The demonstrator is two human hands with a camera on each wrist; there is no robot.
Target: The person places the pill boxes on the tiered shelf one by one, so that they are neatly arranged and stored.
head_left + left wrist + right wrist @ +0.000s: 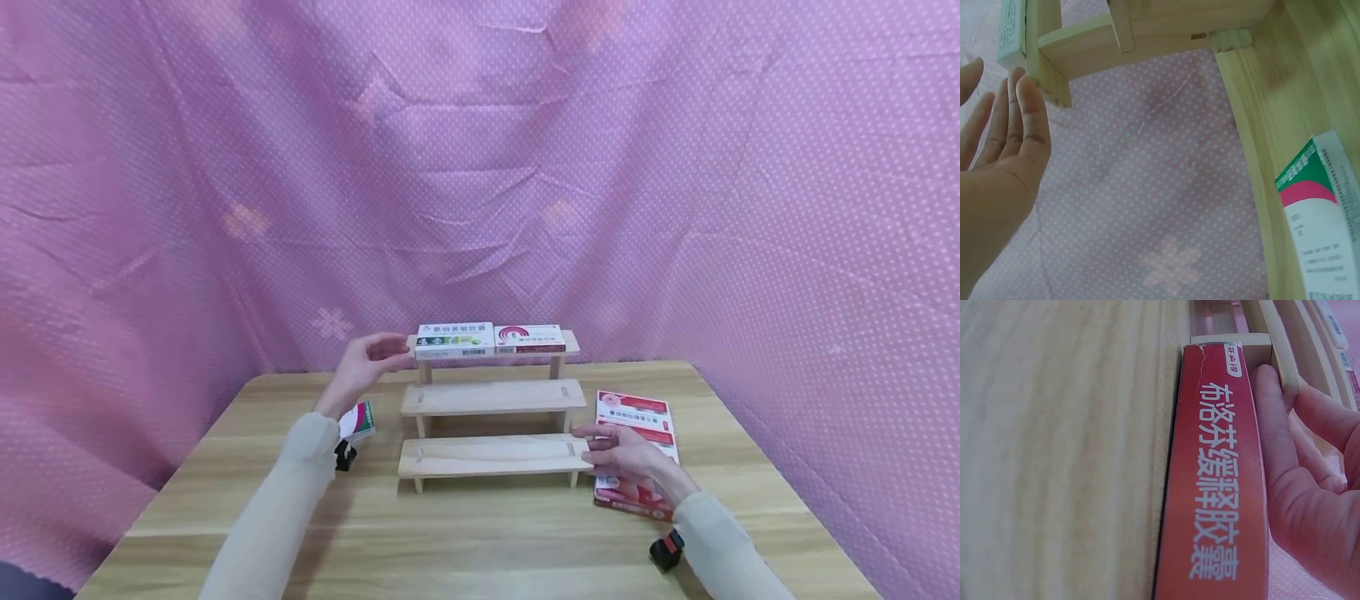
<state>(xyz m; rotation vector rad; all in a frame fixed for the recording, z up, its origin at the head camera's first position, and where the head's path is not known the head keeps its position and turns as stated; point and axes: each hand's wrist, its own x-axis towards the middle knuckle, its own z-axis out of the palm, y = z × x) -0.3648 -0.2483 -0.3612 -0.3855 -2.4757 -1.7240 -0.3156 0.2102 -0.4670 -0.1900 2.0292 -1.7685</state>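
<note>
A three-tier wooden display stand (491, 456) stands mid-table. My left hand (367, 358) is at the left end of its top tier, fingertips right by the board's edge, thumb apart from the fingers. My right hand (626, 454) pinches the right end of the bottom tier; in the right wrist view its fingers lie on both sides of the board end (1282, 347). On the top tier, a white-and-green medicine box (453, 340) lies beside a white-and-red medicine box (529, 338). Below the right hand is a red medicine box (1213, 469).
Red-and-white medicine boxes (637, 406) lie on the table right of the stand, partly covered by the right hand. Left of it, near the left wrist, is a white medicine box with green and pink (1319, 231). A pink dotted cloth (480, 167) hangs behind the table.
</note>
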